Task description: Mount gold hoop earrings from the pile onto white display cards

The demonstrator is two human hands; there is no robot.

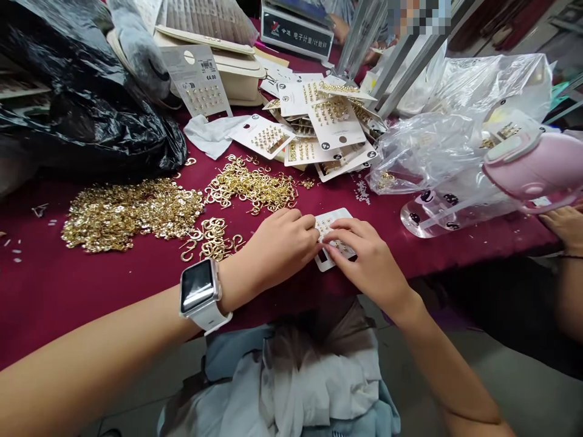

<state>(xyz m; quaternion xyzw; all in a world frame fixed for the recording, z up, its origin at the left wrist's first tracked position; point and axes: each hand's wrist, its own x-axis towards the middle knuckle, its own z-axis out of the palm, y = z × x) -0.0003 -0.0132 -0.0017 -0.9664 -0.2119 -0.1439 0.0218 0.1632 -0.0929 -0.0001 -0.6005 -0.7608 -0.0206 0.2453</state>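
Tabletop covered in dark red cloth, crowded with small goods. At the near edge, between both hands: one white card, lying on the cloth, set with rows of small studs, partly covered by fingers. Left hand: fingers curled in closely, tips at the left part of the card; cannot tell what, if anything, pinched there. Right hand: fingers bent and slightly spread over the card, thumb and forefinger tips brought near each other; cannot tell whether closed on a piece. On left wrist, square-faced watch with pale strap. Just beyond left forearm, small heap of gold hooks; behind it, larger heap of gold hoops; farther left, broad heap of tiny gold pieces. Beyond the card, overlapping pile of filled earring cards. To the right, clear plastic bags and clear bottle with pink lid. Far left, black plastic bag. At right edge, another person's hand.
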